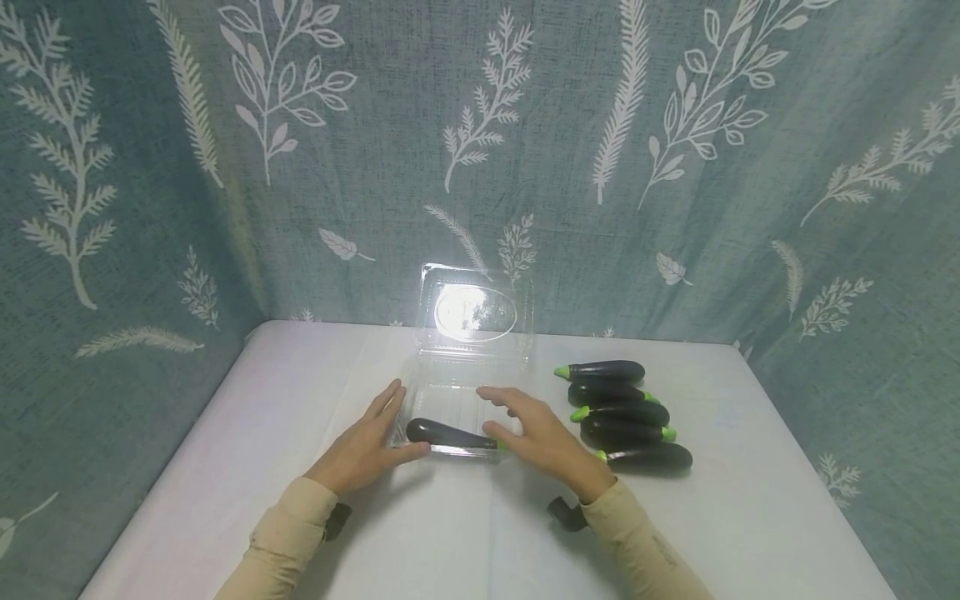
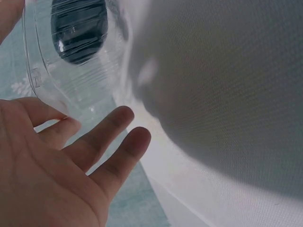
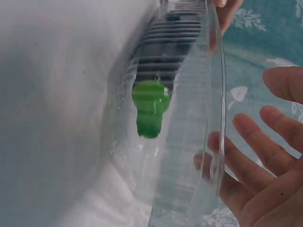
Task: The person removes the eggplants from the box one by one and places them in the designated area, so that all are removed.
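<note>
An open clear plastic clamshell box lies on the white-covered table, its lid raised toward the back. Inside, along the near wall, rests one dark eggplant with its green stem end to the right. At the box's left side is my left hand, fingers extended, some of them at the rim in the left wrist view. My right hand is at the right side, fingers spread and loosely bent; whether it touches the wall I cannot tell. Neither hand grips anything.
Several more eggplants lie in a row to the right of the box, their stems pointing in alternating directions. A blue-green curtain with white leaf patterns hangs behind the table and along both sides.
</note>
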Tool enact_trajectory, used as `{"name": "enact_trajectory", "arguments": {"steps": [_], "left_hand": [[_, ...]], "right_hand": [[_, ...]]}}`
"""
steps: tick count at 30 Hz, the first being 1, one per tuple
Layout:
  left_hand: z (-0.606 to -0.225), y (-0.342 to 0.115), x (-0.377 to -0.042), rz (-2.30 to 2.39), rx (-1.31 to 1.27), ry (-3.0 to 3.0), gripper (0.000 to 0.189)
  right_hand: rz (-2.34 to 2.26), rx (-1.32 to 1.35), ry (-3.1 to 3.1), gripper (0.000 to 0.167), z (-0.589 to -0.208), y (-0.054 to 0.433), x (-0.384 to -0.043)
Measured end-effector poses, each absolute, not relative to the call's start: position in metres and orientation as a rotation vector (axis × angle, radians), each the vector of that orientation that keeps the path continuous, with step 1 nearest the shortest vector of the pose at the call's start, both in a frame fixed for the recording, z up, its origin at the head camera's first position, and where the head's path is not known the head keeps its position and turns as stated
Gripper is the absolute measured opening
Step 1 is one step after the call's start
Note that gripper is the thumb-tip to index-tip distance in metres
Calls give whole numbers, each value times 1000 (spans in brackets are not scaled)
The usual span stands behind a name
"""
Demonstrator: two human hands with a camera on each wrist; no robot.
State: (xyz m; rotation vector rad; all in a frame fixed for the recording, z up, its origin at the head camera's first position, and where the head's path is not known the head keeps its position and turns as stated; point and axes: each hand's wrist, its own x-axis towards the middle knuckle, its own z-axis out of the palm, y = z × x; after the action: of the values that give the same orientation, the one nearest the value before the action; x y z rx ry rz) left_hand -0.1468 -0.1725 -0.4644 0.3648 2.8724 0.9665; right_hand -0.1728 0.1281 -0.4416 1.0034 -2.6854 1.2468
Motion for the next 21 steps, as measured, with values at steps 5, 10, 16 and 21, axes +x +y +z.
{"name": "enact_trajectory", "arguments": {"steps": [5,10,16,21], "left_hand": [[-464,-173,-147,965,363,2868,107],[-463,-173,-146,960,367,2871,108],[-463,-173,-147,951,369,2875,109],[-463,-173,-147,947,369,2878,107]], "right_hand": [[1244,1065,-2689,48,-441,120,-176],[1255,1117,-2691,46,-445,112,-181],[1293,1125,-2735,47,-450,102,-186],[1283,1133,-2784,45,-451,94,-187]]}}
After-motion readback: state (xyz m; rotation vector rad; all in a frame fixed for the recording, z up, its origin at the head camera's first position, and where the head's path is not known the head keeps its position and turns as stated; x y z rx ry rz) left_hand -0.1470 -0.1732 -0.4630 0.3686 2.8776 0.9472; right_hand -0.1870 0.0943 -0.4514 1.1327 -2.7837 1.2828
